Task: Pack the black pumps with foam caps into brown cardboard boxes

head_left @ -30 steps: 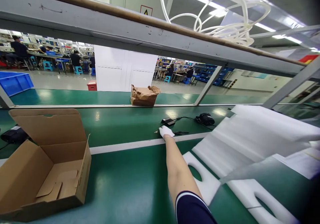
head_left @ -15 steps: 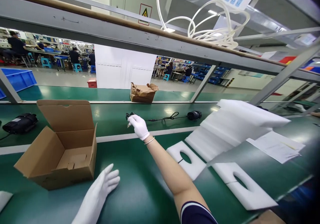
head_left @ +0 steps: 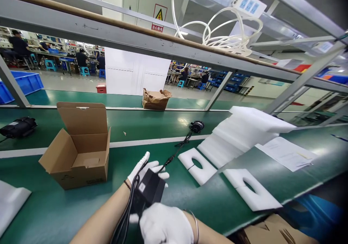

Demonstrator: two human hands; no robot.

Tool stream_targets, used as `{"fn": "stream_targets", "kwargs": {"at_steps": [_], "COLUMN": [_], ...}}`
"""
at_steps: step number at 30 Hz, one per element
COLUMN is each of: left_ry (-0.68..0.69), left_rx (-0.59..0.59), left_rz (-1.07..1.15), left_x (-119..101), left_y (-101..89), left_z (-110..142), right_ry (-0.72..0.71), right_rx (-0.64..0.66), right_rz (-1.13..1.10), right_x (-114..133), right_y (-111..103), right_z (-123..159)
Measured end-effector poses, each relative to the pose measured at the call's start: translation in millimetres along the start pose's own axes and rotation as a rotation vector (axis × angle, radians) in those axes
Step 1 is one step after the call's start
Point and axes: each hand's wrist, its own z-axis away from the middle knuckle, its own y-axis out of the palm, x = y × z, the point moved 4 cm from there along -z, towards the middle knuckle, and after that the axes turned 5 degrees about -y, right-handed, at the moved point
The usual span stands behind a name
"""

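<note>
Both of my white-gloved hands hold a black power adapter (head_left: 149,192) low in the view. My right hand (head_left: 165,224) grips its near end. My left hand (head_left: 144,168) supports it from behind, fingers partly extended. A black cable (head_left: 176,151) runs from the adapter across the green belt to a small black device (head_left: 197,126) farther out. An open cardboard box (head_left: 81,153) stands to the left, its flap raised.
White foam inserts with oval cut-outs (head_left: 197,165) (head_left: 251,189) and a foam stack (head_left: 244,128) lie on the right, beside paper sheets (head_left: 285,152). Another black device (head_left: 17,127) sits far left. A crumpled brown bag (head_left: 155,99) rests on the far belt. People work at distant benches.
My right hand pulled the black adapter from the far belt back toward me. My left hand came up to hold it too. The cable now trails across the belt.
</note>
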Motion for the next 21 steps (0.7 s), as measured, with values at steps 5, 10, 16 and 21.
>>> {"fn": "stream_targets", "kwargs": {"at_steps": [5,10,16,21], "left_ry": [-0.34,-0.079,0.235,0.083], "left_rx": [0.232,-0.107,-0.189,-0.123], "left_rz": [0.297,0.266,0.162,-0.26], "left_x": [29,8,-17,2], "left_y": [0.1,-45.3,-66.6,-55.1], "left_z": [6,14,59,106], "right_ry": [0.085,0.157,0.786,1.327], "right_rx": [0.187,-0.195,-0.317,-0.846], "right_rz": [-0.234,-0.113,0.028,0.455], "right_x": [-30,-29,-42,-97], "right_y": [62,27,-50,-174], "right_z": [33,84,154,178]}}
